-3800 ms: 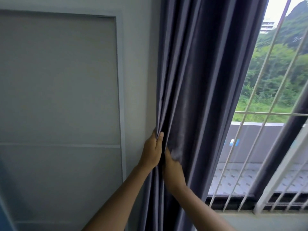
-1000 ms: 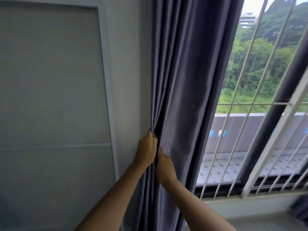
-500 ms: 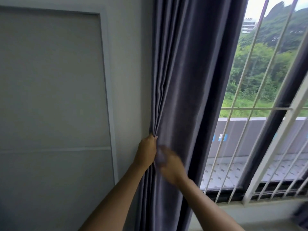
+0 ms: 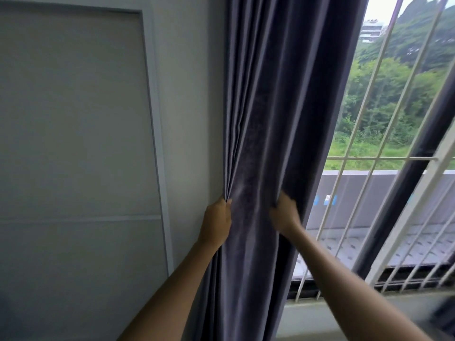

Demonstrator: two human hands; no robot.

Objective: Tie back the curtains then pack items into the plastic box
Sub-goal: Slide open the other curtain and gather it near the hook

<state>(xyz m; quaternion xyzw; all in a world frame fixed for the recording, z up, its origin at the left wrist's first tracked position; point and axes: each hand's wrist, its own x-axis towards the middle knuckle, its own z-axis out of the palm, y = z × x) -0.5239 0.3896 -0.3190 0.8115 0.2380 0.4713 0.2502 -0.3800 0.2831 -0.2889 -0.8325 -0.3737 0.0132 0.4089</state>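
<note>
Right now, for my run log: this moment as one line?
step: gathering curtain | left hand: pinches left folds | right hand: blurred, at right edge | tie: none seen

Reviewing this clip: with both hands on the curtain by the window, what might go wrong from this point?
1. The left hand pinches only a thin bunch of pleats of the curtain; that small grip may slip and let the gathered folds spread.
2. The right hand is blurred at the curtain's window-side edge, so its hold looks unsettled; the edge may fall back over the window bars.
3. No tieback is visible, so letting go to fetch one would probably undo the gather.
</note>
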